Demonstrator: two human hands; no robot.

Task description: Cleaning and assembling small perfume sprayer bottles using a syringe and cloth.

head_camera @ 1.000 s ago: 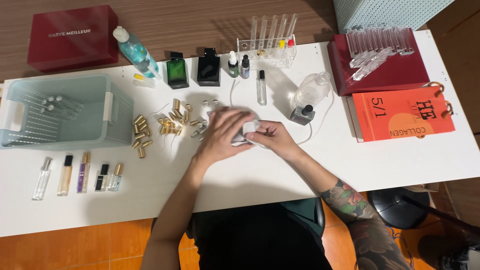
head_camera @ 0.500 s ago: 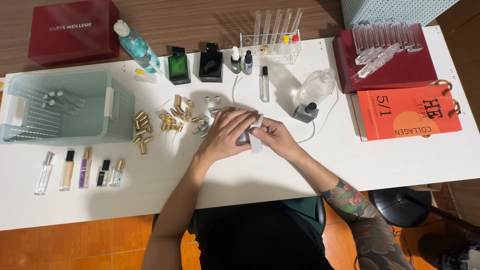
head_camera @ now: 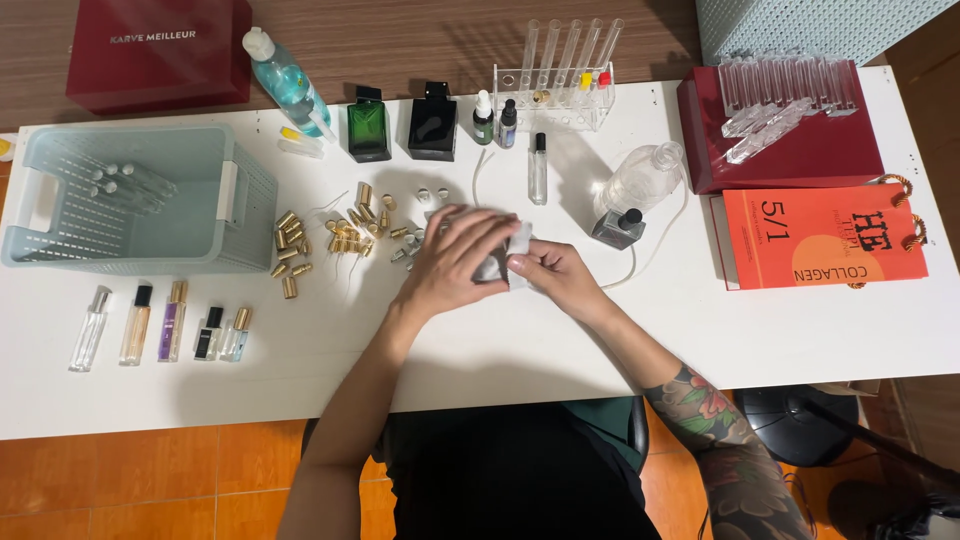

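Observation:
My left hand [head_camera: 455, 262] and my right hand [head_camera: 552, 277] meet over the middle of the white table [head_camera: 500, 350]. Both grip a small white cloth-like piece [head_camera: 512, 250] between them. My left hand's fingers lie over it, and my right hand's fingertips pinch its right edge. Whatever is wrapped inside is hidden. Just left of my hands lie several gold caps [head_camera: 335, 232] and small silver parts [head_camera: 412, 245].
A pale green basket [head_camera: 245, 205] holding clear vials stands at the left, with several small filled spray vials [head_camera: 165, 322] in front of it. Green [head_camera: 368, 125] and black [head_camera: 432, 122] bottles, a test-tube rack [head_camera: 560, 95], a clear vial [head_camera: 538, 170], a red box [head_camera: 800, 160] and an orange booklet [head_camera: 825, 238] stand behind and to the right.
My hands have stayed together at the table's middle. The white piece has turned between my fingers, and my left hand now covers more of it.

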